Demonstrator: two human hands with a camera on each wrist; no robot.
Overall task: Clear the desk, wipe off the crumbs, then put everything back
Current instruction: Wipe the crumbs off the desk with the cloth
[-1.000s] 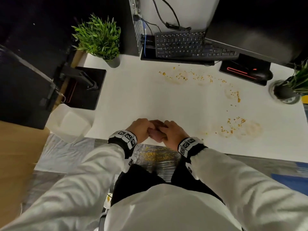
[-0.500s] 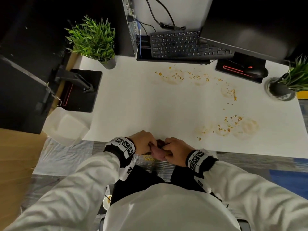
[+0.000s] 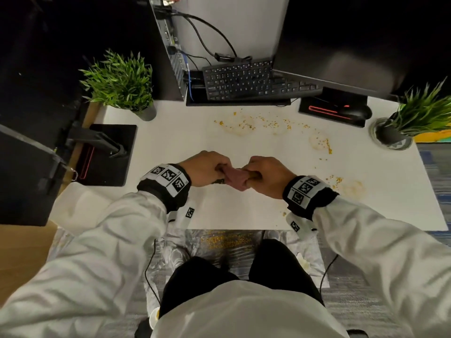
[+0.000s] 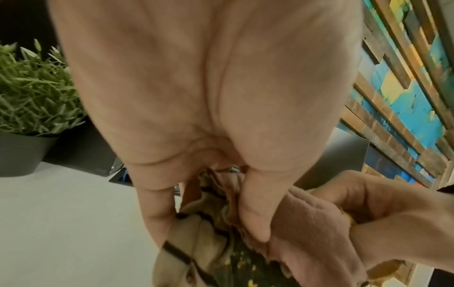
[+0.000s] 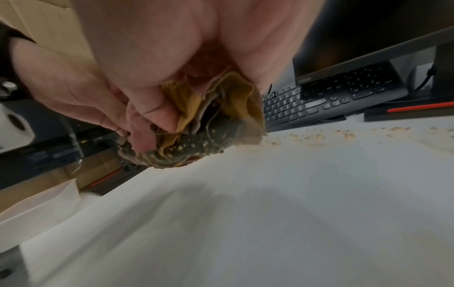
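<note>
A bunched pink, mustard and dark patterned cloth [image 3: 236, 177] hangs between both hands above the white desk [image 3: 185, 142]. My left hand [image 3: 207, 169] grips its left end, thumb pressed into the folds [image 4: 255, 223]. My right hand [image 3: 262, 172] pinches the other end [image 5: 209, 124]. Yellow crumbs cling to the cloth [image 4: 236, 260]. More crumbs and pale smears lie on the desk at the back [image 3: 241, 123] and at the right [image 3: 336, 179].
A keyboard [image 3: 246, 80] lies under the monitor [image 3: 341, 37]. A mouse [image 3: 353, 112] sits on a black pad. Potted plants stand at back left [image 3: 122, 84] and far right [image 3: 410, 118]. A monitor base [image 3: 105, 152] and white box [image 3: 75, 206] are left. Crumbs lie on the floor sheet [image 3: 227, 240].
Both hands have lifted the cloth from below the desk's front edge up over the desk top and drawn slightly apart, stretching the cloth between them.
</note>
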